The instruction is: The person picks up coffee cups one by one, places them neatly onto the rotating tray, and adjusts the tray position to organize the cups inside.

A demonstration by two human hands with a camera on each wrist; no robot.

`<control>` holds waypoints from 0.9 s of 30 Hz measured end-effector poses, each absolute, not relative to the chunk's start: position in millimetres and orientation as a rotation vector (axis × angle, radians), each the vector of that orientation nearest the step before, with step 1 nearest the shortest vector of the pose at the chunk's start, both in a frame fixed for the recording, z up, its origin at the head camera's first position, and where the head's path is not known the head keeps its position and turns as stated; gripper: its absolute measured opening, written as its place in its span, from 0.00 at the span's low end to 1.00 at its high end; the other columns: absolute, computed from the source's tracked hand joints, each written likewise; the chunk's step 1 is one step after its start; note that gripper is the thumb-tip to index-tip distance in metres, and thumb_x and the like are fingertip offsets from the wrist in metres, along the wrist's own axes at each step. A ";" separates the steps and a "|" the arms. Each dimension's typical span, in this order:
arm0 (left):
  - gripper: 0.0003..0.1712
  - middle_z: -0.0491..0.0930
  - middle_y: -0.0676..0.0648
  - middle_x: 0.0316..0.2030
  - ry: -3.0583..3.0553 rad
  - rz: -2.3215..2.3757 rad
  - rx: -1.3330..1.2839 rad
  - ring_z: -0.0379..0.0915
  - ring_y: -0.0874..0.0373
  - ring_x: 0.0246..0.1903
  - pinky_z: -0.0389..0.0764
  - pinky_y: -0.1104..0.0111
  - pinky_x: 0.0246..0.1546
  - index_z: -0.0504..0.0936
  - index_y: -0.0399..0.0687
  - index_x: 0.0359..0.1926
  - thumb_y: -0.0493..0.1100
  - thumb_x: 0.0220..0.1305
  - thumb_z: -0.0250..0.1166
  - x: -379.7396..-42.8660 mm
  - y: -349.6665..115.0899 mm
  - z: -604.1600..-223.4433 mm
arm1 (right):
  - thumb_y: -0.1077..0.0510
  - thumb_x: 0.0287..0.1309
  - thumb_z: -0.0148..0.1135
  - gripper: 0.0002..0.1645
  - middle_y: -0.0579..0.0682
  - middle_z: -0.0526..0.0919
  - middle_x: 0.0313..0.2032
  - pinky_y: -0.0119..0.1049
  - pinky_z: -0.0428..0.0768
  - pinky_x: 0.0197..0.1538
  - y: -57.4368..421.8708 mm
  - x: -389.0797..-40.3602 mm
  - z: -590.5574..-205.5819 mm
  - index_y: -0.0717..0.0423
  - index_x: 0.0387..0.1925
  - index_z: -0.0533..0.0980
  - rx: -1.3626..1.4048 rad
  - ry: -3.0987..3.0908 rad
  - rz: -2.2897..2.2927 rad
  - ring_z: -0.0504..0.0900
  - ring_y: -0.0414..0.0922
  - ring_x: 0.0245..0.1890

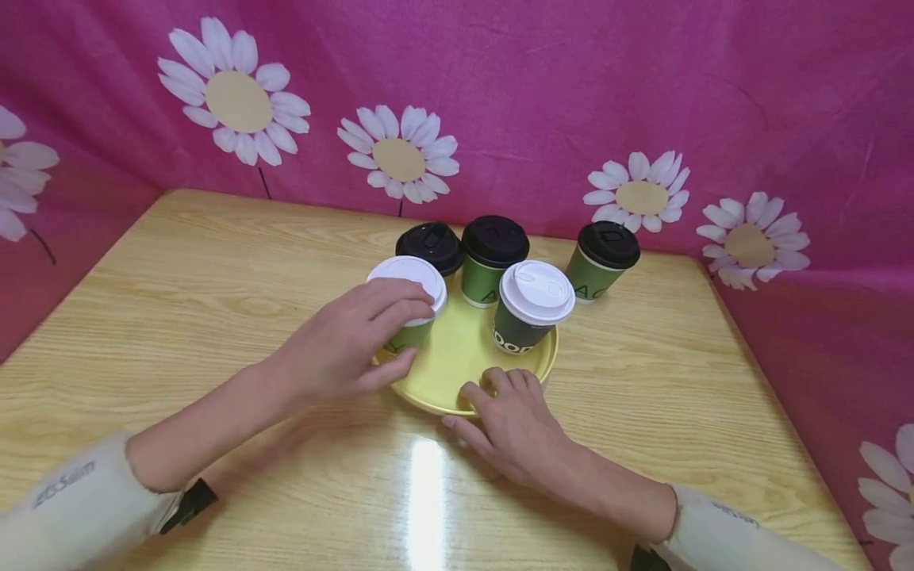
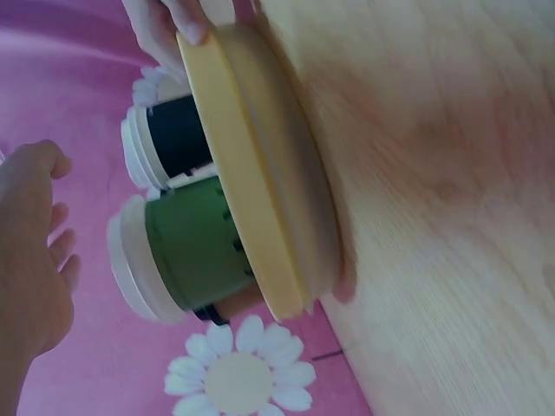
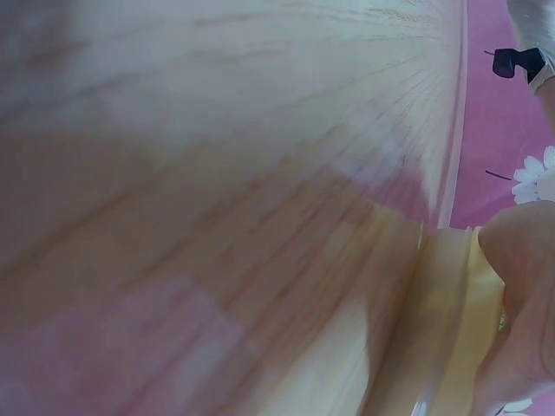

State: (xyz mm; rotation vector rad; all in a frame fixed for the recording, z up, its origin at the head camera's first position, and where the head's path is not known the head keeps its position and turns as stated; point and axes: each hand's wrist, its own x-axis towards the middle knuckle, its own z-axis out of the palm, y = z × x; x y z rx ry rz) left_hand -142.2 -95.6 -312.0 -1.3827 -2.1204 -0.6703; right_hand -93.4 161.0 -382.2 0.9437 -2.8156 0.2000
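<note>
My left hand [image 1: 357, 333] hovers beside a green paper cup with a white lid [image 2: 195, 243]; the left wrist view shows a gap between its loosely bent fingers and the lid. The cup stands upright at the left of a round yellow tray [image 1: 446, 365]. With thumb outside and fingers over the rim, my right hand [image 1: 510, 424] grips the tray's near edge. A dark cup with a white lid [image 1: 524, 325] stands at the tray's right. Behind are a green cup with a black lid [image 1: 489, 262] and another black-lidded cup [image 1: 428, 244], partly hidden.
One more green cup with a black lid [image 1: 600, 266] stands on the wooden table [image 1: 214, 277], off the tray to its right. A pink cloth with daisies [image 1: 528, 103] hangs behind the table and along both sides.
</note>
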 end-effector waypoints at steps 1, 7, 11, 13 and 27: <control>0.21 0.78 0.42 0.52 -2.102 -0.665 -1.411 0.73 0.48 0.55 0.73 0.58 0.60 0.79 0.36 0.50 0.38 0.56 0.69 -139.8 -93.7 -311.8 | 0.36 0.67 0.56 0.22 0.53 0.75 0.39 0.50 0.68 0.53 160.8 -93.6 -382.2 0.49 0.40 0.78 0.944 -2.814 0.200 0.74 0.54 0.42; 0.19 0.81 0.47 0.49 -2.177 -0.606 -1.559 0.75 0.54 0.53 0.74 0.63 0.58 0.81 0.42 0.51 0.40 0.58 0.69 -126.4 -85.5 -317.1 | 0.37 0.67 0.56 0.21 0.52 0.75 0.38 0.51 0.69 0.52 159.5 -94.4 -381.6 0.49 0.39 0.78 0.951 -2.809 0.206 0.74 0.54 0.41; 0.19 0.80 0.49 0.50 -2.304 -0.561 -1.599 0.74 0.55 0.53 0.74 0.64 0.58 0.80 0.45 0.54 0.41 0.61 0.68 -123.0 -84.2 -326.0 | 0.37 0.67 0.56 0.20 0.52 0.74 0.37 0.50 0.69 0.51 158.7 -94.3 -381.3 0.48 0.36 0.76 0.955 -2.805 0.195 0.74 0.54 0.40; 0.20 0.80 0.49 0.50 -2.351 -0.551 -1.600 0.74 0.56 0.53 0.74 0.63 0.57 0.80 0.45 0.55 0.42 0.62 0.68 -121.5 -83.5 -330.2 | 0.37 0.67 0.56 0.19 0.52 0.74 0.37 0.50 0.68 0.51 158.4 -94.2 -381.1 0.47 0.34 0.75 0.949 -2.810 0.190 0.73 0.54 0.40; 0.21 0.79 0.51 0.52 -2.583 -0.472 -1.564 0.73 0.56 0.55 0.71 0.63 0.61 0.79 0.48 0.59 0.42 0.65 0.63 -119.4 -75.3 -359.0 | 0.36 0.67 0.56 0.22 0.53 0.73 0.36 0.50 0.71 0.49 157.0 -93.7 -383.6 0.48 0.31 0.73 0.926 -2.788 0.140 0.74 0.54 0.38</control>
